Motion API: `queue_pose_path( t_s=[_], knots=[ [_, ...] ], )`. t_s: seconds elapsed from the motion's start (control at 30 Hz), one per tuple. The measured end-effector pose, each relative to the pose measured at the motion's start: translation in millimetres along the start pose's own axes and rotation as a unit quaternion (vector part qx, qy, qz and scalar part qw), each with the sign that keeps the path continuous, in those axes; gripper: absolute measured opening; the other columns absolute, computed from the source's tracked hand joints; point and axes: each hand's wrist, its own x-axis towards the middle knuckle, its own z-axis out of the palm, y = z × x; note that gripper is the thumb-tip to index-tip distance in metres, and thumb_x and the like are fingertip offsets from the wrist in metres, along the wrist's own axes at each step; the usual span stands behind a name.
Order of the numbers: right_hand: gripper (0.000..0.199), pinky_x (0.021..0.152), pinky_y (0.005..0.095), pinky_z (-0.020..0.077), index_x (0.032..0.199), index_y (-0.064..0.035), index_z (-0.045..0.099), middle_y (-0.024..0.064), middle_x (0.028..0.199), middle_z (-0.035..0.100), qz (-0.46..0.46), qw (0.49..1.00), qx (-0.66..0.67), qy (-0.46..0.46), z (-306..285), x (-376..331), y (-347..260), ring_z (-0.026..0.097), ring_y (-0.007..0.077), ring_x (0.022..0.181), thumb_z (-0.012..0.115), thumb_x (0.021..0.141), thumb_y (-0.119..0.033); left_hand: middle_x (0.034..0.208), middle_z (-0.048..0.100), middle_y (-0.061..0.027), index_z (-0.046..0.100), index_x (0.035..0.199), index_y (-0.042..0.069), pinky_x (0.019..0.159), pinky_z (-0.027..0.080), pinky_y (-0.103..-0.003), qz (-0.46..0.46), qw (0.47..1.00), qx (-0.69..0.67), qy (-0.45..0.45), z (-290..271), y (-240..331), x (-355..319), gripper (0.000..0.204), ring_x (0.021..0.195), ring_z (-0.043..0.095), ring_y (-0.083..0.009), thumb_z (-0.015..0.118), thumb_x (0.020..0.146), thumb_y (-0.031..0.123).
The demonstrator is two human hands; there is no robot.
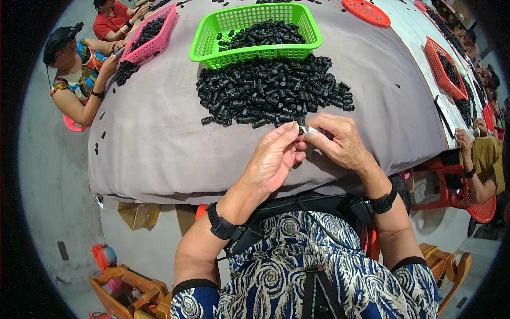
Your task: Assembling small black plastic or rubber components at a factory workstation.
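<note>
Hands meet just above the near edge of the grey-covered table (159, 143), seen from the head camera. The left hand (273, 159) has its fingertips pressed together around a small metal piece (308, 129), and the right hand (340, 142) pinches the same piece from the other side, thumb and forefinger closed on it, so the two sets of fingertips touch. What exactly the piece is cannot be told; only a short pale sliver shows between the fingers. Both wrists wear black bands.

Just beyond the hands, toward the middle of the table, lies a broad heap of small black plastic parts (271, 93), its near fringe close to the fingertips. Behind the heap, toward the far edge, stands a green basket (212, 50) partly filled with the same black parts.

At the far left corner a pink basket (164, 32) holds more black parts, and a person in a cap (66, 53) sits at the left edge beside it. Along the right edge stands a red basket (433, 53) with black parts, and another person's arm (470, 159) rests near the right corner. A red lid (366, 11) lies at the far edge.
</note>
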Motion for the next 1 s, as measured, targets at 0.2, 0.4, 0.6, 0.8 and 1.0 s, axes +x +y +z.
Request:
queue_pose_path(
  t_s=[0.2, 0.4, 0.6, 0.8, 1.0],
  knots=[
    [0.013, 0.056, 0.0258, 0.0435, 0.086, 0.0000, 0.060, 0.0055, 0.070, 0.059, 0.063, 0.992, 0.094, 0.062, -1.7, -1.5, 21.8, 0.054, 0.0100, 0.063, 0.058, 0.084, -0.013, 0.080, 0.058, -0.0020, 0.056, 0.094, 0.006, 0.062, 0.043, -0.022, -0.022, 1.000, 0.004, 0.006, 8.4, -3.3, -5.0, 0.011, 0.071, 0.052, -0.0109, 0.054, 0.089, 0.016],
    [0.014, 0.057, 0.0252, 0.0427, 0.086, 0.0002, 0.060, 0.0061, 0.071, 0.059, 0.056, 0.990, 0.108, 0.066, -5.7, -1.7, 23.1, 0.053, 0.0102, 0.064, 0.058, 0.084, -0.014, 0.083, 0.060, -0.0036, 0.055, 0.092, 0.007, 0.062, 0.045, -0.024, -0.018, 0.999, -0.028, 0.015, 5.8, -2.5, -2.8, 0.010, 0.073, 0.055, -0.0123, 0.054, 0.089, 0.017],
    [0.013, 0.056, 0.0284, 0.0438, 0.085, -0.0008, 0.060, 0.0095, 0.073, 0.059, -0.009, 0.998, 0.059, 0.001, -1.6, -1.0, 7.0, 0.056, 0.0185, 0.062, 0.060, 0.082, -0.013, 0.085, 0.060, -0.0031, 0.056, 0.094, 0.007, 0.063, 0.047, -0.024, 0.000, 0.999, -0.027, 0.017, 1.2, -1.8, -2.3, 0.012, 0.074, 0.057, -0.0113, 0.053, 0.090, 0.018],
    [0.014, 0.054, 0.0313, 0.0438, 0.083, -0.0017, 0.060, 0.0110, 0.072, 0.057, -0.034, 0.999, 0.029, -0.012, -0.9, -0.3, 1.7, 0.057, 0.0247, 0.062, 0.061, 0.080, -0.016, 0.083, 0.058, -0.0017, 0.056, 0.095, 0.008, 0.060, 0.045, -0.022, 0.012, 0.999, -0.008, 0.050, 4.1, -0.5, -3.1, 0.014, 0.072, 0.055, -0.0097, 0.056, 0.089, 0.020],
    [0.015, 0.054, 0.0315, 0.0438, 0.082, -0.0012, 0.060, 0.0109, 0.071, 0.057, -0.012, 1.000, 0.015, -0.022, -1.4, 0.1, 1.9, 0.057, 0.0248, 0.062, 0.062, 0.080, -0.016, 0.082, 0.057, -0.0015, 0.056, 0.095, 0.007, 0.059, 0.045, -0.022, 0.004, 0.999, 0.009, 0.051, 4.4, -1.3, -3.3, 0.014, 0.071, 0.054, -0.0096, 0.056, 0.089, 0.020]
  ],
)
